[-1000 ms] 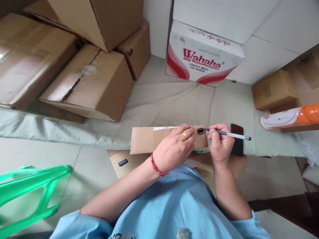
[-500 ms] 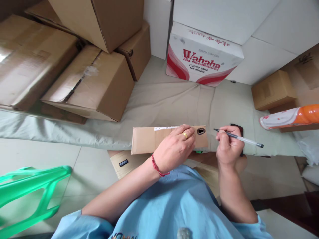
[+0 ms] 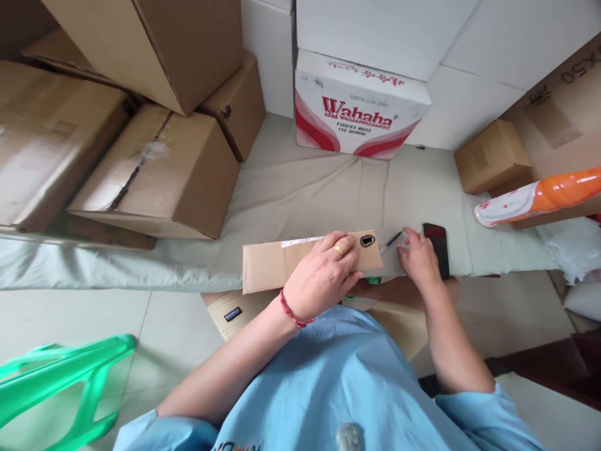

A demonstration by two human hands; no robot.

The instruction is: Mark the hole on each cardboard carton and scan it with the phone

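Cardboard box point(image 3: 267, 266): centre; long axis left-right, holed end right. Left hand point(image 3: 322, 269): fingers together over it, grip unclear. Pen point(image 3: 394, 238): dark end upper right. Right hand point(image 3: 421, 258): fingers apart, beside pen.

Rocking a light blue short-sleeved shirt point(image 3: 310, 382), bottom centre, lettering and a greyish pendant point(image 3: 349, 436) near the lower edge. Tan bottoms point(image 3: 256, 313), red bracelet point(image 3: 292, 312), gold ring point(image 3: 339, 249) on the left hand point(image 3: 319, 274).
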